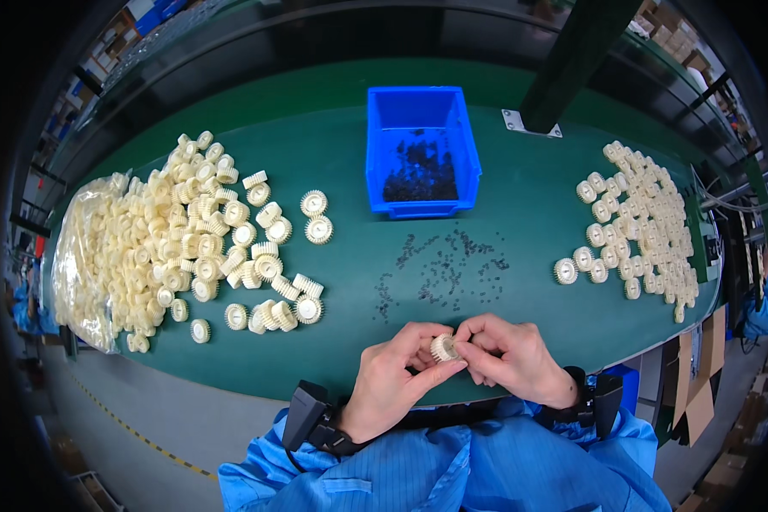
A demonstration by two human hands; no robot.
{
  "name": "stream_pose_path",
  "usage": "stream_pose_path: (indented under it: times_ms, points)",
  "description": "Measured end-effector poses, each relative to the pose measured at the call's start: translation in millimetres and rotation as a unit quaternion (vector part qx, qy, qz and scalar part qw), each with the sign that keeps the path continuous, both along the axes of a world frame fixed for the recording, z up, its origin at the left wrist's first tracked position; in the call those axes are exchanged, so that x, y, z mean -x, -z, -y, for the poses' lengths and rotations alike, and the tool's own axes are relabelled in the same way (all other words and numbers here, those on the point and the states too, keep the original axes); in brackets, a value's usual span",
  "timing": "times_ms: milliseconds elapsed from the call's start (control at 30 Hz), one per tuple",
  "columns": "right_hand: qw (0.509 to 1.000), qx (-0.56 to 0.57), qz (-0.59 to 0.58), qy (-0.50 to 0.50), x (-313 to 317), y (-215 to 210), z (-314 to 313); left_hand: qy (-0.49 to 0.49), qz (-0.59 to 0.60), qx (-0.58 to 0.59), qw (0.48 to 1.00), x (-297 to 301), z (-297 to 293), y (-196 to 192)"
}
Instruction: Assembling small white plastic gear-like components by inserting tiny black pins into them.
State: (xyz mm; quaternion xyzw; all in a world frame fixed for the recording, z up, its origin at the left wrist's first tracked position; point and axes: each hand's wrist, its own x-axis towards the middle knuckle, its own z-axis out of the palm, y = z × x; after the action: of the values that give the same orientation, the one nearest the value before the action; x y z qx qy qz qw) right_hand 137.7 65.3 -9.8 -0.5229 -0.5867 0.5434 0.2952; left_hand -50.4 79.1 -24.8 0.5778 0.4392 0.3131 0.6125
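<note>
Near the front edge of the green table, my left hand grips a cream plastic gear between thumb and fingers. My right hand is pinched closed against the gear's right side. Whatever its fingertips hold, if anything, is hidden or too small to make out. Just beyond my hands, many tiny black parts lie scattered on the table. More black parts are in a blue bin behind them. A large heap of cream gears covers the left side, and another group of gears lies at the right.
A clear plastic bag lies at the far left under part of the heap. Behind the bin and to its right, a dark post stands on a metal base plate. Cardboard and a cable are beyond the table's right end.
</note>
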Motion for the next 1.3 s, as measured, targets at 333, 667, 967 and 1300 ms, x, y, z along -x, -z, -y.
stream_pose_path:
  times_ms: [333,667,967,1300]
  points:
    - [0.993,0.094,-0.060,-0.049,-13.6,-7.8,-15.6,0.039,-0.013,-0.022,0.999,-0.8,1.2,0.8]
    - [0.975,-0.194,0.099,-0.054,-10.9,-8.5,-11.3,0.017,-0.007,-0.045,0.999,-3.2,0.5,-1.1]
    - [0.984,-0.159,0.086,0.004,3.0,0.4,-6.7,-0.022,0.010,-0.059,0.998,-6.1,0.3,5.1]
    - [0.989,-0.075,0.120,0.050,8.1,-11.2,1.4,-0.037,-0.026,-0.042,0.998,-6.3,1.5,-10.6]
